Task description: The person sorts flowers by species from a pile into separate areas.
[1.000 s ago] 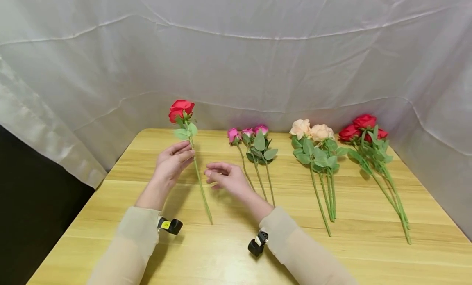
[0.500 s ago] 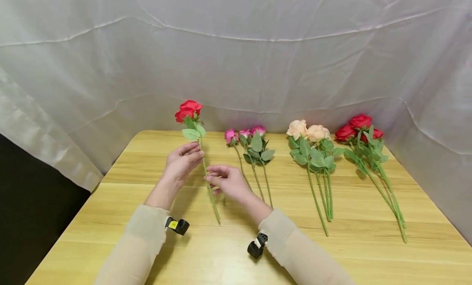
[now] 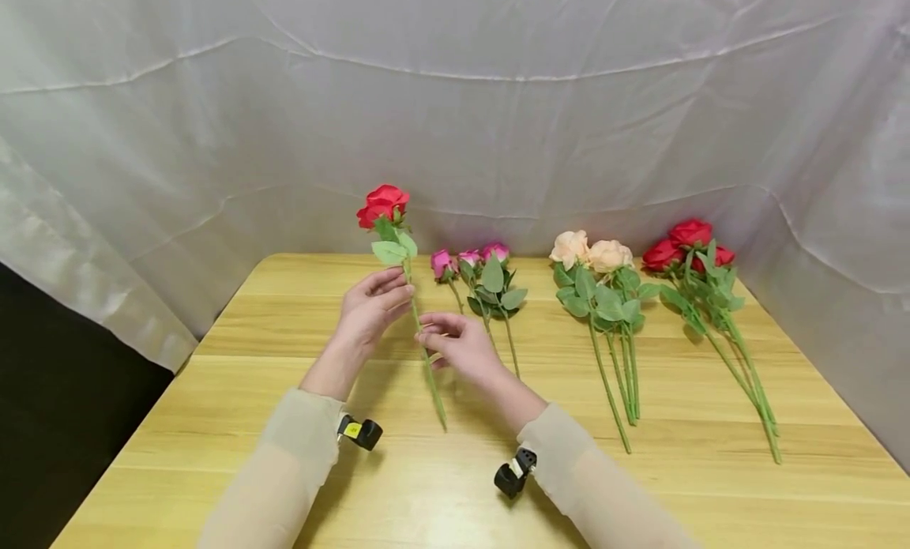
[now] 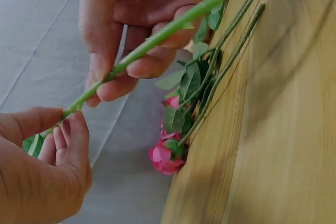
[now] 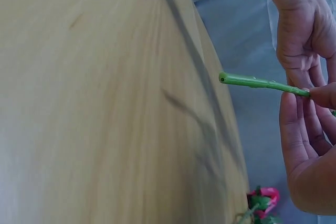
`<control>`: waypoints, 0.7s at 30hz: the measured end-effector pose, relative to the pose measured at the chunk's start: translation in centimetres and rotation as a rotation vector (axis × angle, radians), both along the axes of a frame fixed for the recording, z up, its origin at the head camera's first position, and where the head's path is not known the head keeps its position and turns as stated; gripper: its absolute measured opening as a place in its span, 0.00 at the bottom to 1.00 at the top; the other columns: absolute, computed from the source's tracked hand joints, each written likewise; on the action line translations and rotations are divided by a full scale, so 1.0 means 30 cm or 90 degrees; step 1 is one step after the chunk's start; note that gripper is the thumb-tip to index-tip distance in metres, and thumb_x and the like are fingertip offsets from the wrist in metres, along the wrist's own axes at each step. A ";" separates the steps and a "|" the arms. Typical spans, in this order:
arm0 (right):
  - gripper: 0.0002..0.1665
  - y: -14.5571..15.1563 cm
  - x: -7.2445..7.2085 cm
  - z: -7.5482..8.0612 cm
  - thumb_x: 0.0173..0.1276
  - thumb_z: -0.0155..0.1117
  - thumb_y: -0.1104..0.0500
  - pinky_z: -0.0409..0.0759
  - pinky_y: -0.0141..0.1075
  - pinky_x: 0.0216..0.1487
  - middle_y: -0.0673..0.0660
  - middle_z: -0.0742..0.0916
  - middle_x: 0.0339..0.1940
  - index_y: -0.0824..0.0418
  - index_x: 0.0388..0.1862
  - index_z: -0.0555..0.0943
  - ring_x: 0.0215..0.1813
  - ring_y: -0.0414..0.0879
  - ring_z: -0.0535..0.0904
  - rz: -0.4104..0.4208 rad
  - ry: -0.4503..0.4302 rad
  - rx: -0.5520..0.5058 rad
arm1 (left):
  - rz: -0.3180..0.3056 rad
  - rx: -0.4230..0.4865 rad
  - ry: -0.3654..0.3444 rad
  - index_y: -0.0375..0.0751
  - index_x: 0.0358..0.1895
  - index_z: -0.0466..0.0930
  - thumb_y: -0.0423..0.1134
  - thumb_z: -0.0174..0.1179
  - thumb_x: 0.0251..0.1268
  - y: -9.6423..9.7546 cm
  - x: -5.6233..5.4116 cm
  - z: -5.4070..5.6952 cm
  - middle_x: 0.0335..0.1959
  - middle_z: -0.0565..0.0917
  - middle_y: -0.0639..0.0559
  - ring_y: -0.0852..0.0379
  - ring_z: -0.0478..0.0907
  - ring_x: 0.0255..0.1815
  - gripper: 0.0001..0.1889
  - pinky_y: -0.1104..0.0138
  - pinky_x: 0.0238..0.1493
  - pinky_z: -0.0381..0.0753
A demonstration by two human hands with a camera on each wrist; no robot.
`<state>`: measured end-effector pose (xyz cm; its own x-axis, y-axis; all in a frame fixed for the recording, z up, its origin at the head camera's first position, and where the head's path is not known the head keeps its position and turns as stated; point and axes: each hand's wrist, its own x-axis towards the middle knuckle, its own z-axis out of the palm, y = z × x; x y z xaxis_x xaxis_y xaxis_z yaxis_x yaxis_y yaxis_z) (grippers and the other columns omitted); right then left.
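A single red rose (image 3: 384, 207) stands tilted above the table, its bloom at the top and its green stem (image 4: 157, 38) slanting down to the right. My left hand (image 3: 370, 308) pinches the stem just below the leaves, between thumb and fingertips. Lower down, my right hand (image 3: 462, 347) holds the same stem, thumb on one side and fingers on the other, as the left wrist view shows. The cut end of the stem sticks out past the right hand in the right wrist view. The bloom lies outside both wrist views.
Several pink roses (image 3: 495, 252) lie behind my right hand on the wooden table (image 3: 711, 501). Peach roses (image 3: 610, 256) lie right of them, and more red roses (image 3: 691, 233) lie farthest right. A grey cloth (image 3: 455, 138) hangs behind the table.
My right hand, earlier apart from the stem, now holds it below the left hand. The rose and both hands have shifted right in the head view.
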<state>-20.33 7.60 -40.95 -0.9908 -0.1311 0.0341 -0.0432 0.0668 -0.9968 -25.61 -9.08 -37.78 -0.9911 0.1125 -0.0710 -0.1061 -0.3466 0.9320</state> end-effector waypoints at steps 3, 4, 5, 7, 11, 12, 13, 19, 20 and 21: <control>0.19 0.033 0.008 0.020 0.70 0.70 0.66 0.90 0.39 0.34 0.59 0.90 0.43 0.68 0.59 0.84 0.43 0.56 0.88 -0.015 0.015 -0.005 | -0.007 0.018 0.021 0.29 0.70 0.71 0.22 0.61 0.71 0.035 0.003 0.006 0.53 0.81 0.47 0.59 0.84 0.47 0.26 0.63 0.59 0.86; 0.18 0.046 0.011 0.026 0.70 0.70 0.66 0.90 0.39 0.34 0.59 0.90 0.43 0.67 0.58 0.85 0.41 0.53 0.88 -0.021 0.020 -0.007 | -0.010 0.024 0.029 0.29 0.70 0.71 0.22 0.61 0.71 0.047 0.004 0.007 0.53 0.82 0.46 0.60 0.84 0.46 0.25 0.62 0.60 0.85; 0.18 0.060 0.014 0.033 0.70 0.70 0.66 0.90 0.38 0.33 0.59 0.90 0.42 0.67 0.57 0.85 0.40 0.51 0.88 -0.028 0.023 -0.006 | -0.014 0.031 0.037 0.28 0.70 0.71 0.21 0.60 0.72 0.059 0.005 0.008 0.53 0.82 0.46 0.60 0.84 0.46 0.25 0.61 0.61 0.85; 0.17 0.091 0.021 0.046 0.70 0.70 0.66 0.90 0.38 0.33 0.59 0.90 0.42 0.66 0.57 0.85 0.39 0.49 0.87 -0.043 0.030 -0.003 | -0.025 0.041 0.049 0.28 0.70 0.70 0.21 0.60 0.72 0.081 0.008 0.009 0.53 0.83 0.45 0.60 0.84 0.46 0.25 0.60 0.61 0.85; 0.19 0.160 0.036 0.068 0.71 0.70 0.65 0.90 0.36 0.34 0.58 0.89 0.44 0.66 0.60 0.84 0.39 0.46 0.86 -0.068 0.029 0.005 | -0.048 0.031 0.058 0.28 0.69 0.72 0.22 0.62 0.71 0.120 0.012 -0.001 0.55 0.83 0.43 0.59 0.85 0.45 0.25 0.63 0.56 0.87; 0.20 0.177 0.040 0.072 0.71 0.70 0.65 0.90 0.36 0.35 0.58 0.89 0.45 0.66 0.61 0.84 0.40 0.47 0.86 -0.072 0.028 0.005 | -0.054 0.023 0.059 0.29 0.69 0.73 0.22 0.63 0.70 0.128 0.013 -0.005 0.57 0.83 0.41 0.59 0.85 0.45 0.25 0.64 0.56 0.87; 0.21 0.195 0.043 0.075 0.71 0.69 0.65 0.90 0.37 0.36 0.58 0.89 0.45 0.67 0.62 0.83 0.40 0.47 0.86 -0.074 0.028 0.004 | -0.058 0.016 0.058 0.29 0.68 0.74 0.22 0.63 0.70 0.136 0.014 -0.010 0.57 0.83 0.40 0.59 0.86 0.44 0.24 0.64 0.55 0.88; 0.22 0.324 0.071 0.085 0.73 0.68 0.64 0.91 0.38 0.39 0.54 0.88 0.44 0.67 0.64 0.81 0.43 0.49 0.86 -0.087 0.035 0.022 | -0.083 -0.036 0.062 0.31 0.67 0.76 0.23 0.66 0.67 0.178 0.018 -0.041 0.60 0.82 0.37 0.58 0.87 0.44 0.25 0.62 0.57 0.87; 0.22 0.350 0.078 0.086 0.73 0.68 0.64 0.91 0.38 0.39 0.52 0.88 0.44 0.67 0.64 0.81 0.43 0.48 0.86 -0.092 0.033 0.027 | -0.089 -0.044 0.062 0.32 0.68 0.76 0.23 0.66 0.67 0.184 0.018 -0.047 0.61 0.82 0.37 0.58 0.87 0.45 0.26 0.62 0.57 0.87; 0.22 0.377 0.087 0.088 0.74 0.68 0.64 0.91 0.37 0.39 0.51 0.88 0.43 0.68 0.65 0.81 0.42 0.47 0.86 -0.098 0.032 0.032 | -0.095 -0.055 0.063 0.33 0.68 0.76 0.23 0.67 0.66 0.190 0.017 -0.052 0.61 0.83 0.38 0.57 0.86 0.46 0.26 0.62 0.57 0.87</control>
